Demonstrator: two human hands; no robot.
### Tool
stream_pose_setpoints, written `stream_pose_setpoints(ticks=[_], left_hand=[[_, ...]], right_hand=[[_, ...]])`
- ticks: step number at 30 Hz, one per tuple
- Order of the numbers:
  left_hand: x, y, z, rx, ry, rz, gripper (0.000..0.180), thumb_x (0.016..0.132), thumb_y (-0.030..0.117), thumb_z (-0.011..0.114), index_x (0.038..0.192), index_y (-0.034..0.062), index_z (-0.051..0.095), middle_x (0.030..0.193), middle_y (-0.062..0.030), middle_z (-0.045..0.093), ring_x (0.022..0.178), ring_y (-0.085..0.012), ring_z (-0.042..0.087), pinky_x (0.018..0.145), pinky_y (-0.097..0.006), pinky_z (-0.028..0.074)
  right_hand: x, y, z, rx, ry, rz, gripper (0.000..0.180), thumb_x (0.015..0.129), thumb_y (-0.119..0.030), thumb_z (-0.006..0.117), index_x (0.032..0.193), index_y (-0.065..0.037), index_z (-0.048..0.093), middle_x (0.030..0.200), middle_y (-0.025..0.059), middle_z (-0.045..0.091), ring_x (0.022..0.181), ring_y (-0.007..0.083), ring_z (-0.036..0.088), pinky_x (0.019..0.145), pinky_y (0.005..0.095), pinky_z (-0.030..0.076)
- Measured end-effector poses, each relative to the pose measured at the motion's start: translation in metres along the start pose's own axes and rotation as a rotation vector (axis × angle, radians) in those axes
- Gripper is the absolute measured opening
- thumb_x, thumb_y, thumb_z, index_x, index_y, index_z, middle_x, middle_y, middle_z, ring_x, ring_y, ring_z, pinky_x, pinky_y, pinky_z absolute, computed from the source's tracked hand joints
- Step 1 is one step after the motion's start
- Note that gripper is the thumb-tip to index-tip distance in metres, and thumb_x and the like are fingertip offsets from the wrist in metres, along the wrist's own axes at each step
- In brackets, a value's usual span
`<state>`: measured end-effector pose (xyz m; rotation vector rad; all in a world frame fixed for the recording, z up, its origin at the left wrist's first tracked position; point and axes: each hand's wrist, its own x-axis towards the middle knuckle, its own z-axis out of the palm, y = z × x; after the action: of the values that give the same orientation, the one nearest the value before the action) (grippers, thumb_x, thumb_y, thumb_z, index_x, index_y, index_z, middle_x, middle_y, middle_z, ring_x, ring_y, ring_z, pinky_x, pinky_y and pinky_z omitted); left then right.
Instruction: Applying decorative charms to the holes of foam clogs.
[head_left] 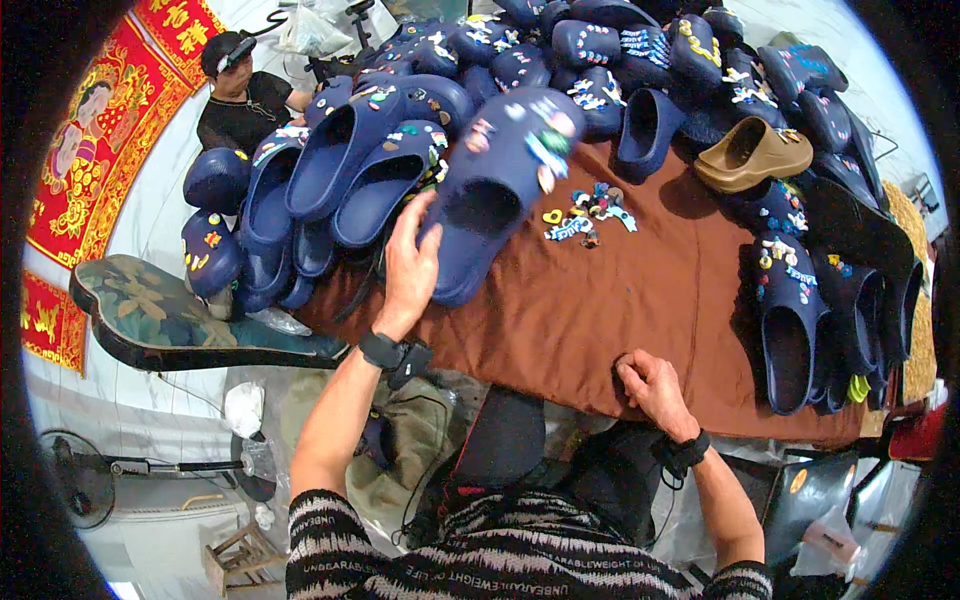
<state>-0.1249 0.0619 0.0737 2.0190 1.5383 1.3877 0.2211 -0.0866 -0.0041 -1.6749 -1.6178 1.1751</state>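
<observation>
My left hand (410, 262) grips a navy clog (482, 205) by its left side near the heel. Several colourful charms, slightly blurred, stick up from the clog's toe, which points away from me. My right hand (652, 388) lies at the near edge of the brown cloth (640, 290), its fingers curled in; whatever they may hold is hidden. Between the held clog and a brown clog (755, 155), a small heap of loose charms (590, 215) lies on the cloth. A plain navy clog (648, 132) stands just beyond that heap.
Navy clogs with charms are piled along the far side and at the left (340, 150). More clogs (790, 320) stand at the right. A dark padded board (180, 310) juts out left. Another person (245, 100) sits at the far left. A black fan (75, 478) stands below left.
</observation>
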Motion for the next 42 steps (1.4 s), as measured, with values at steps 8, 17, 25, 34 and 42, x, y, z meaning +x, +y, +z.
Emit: stream_pose_setpoints(ticks=[8, 17, 25, 34, 42], left_hand=[[0.077, -0.021, 0.042, -0.436, 0.115, -0.383, 0.047, 0.091, 0.0, 0.052, 0.138, -0.0013, 0.047, 0.123, -0.0166, 0.06, 0.108, -0.0226, 0.06, 0.093, -0.034, 0.049], [0.216, -0.067, 0.114, -0.456, 0.303, -0.389, 0.063, 0.091, 0.016, 0.06, 0.145, -0.0043, 0.035, 0.143, -0.0234, 0.047, 0.126, -0.032, 0.051, 0.106, -0.039, 0.04], [0.208, -0.106, 0.169, 0.148, -0.312, -0.09, 0.073, 0.086, 0.034, 0.063, 0.142, -0.0083, 0.042, 0.141, -0.0313, 0.047, 0.137, -0.0414, 0.041, 0.115, -0.043, 0.032], [0.152, -0.046, 0.132, 0.108, -0.252, 0.142, 0.046, 0.092, 0.017, 0.058, 0.133, -0.0026, 0.054, 0.136, -0.0206, 0.054, 0.129, -0.0337, 0.049, 0.11, -0.04, 0.037], [-0.014, 0.04, 0.077, -0.094, -0.367, 0.222, 0.019, 0.089, -0.001, 0.054, 0.105, -0.0005, 0.065, 0.108, -0.0159, 0.065, 0.107, -0.0314, 0.061, 0.098, -0.038, 0.046]], right_hand=[[-0.004, 0.016, 0.013, -0.204, 0.218, -0.198, 0.016, 0.093, -0.026, 0.062, 0.093, -0.011, 0.067, 0.075, 0.0184, 0.067, 0.072, 0.0394, 0.066, 0.064, 0.0487, 0.051], [-0.004, 0.007, 0.012, -0.223, 0.215, -0.214, 0.014, 0.093, -0.024, 0.061, 0.093, -0.011, 0.066, 0.077, 0.017, 0.068, 0.07, 0.0382, 0.066, 0.063, 0.049, 0.052], [-0.007, 0.013, 0.007, -0.203, 0.176, -0.193, 0.016, 0.094, -0.026, 0.059, 0.095, -0.01, 0.063, 0.075, 0.0175, 0.067, 0.07, 0.0392, 0.066, 0.063, 0.0494, 0.052], [-0.011, 0.009, -0.03, -0.169, 0.229, -0.217, 0.019, 0.094, -0.024, 0.057, 0.097, -0.006, 0.064, 0.088, 0.0196, 0.068, 0.083, 0.0402, 0.066, 0.072, 0.0485, 0.053], [-0.046, 0.028, -0.179, -0.729, 1.244, -0.077, 0.04, 0.082, -0.01, 0.07, 0.121, -0.006, 0.058, 0.119, 0.0147, 0.058, 0.109, 0.0364, 0.057, 0.094, 0.0419, 0.048]])
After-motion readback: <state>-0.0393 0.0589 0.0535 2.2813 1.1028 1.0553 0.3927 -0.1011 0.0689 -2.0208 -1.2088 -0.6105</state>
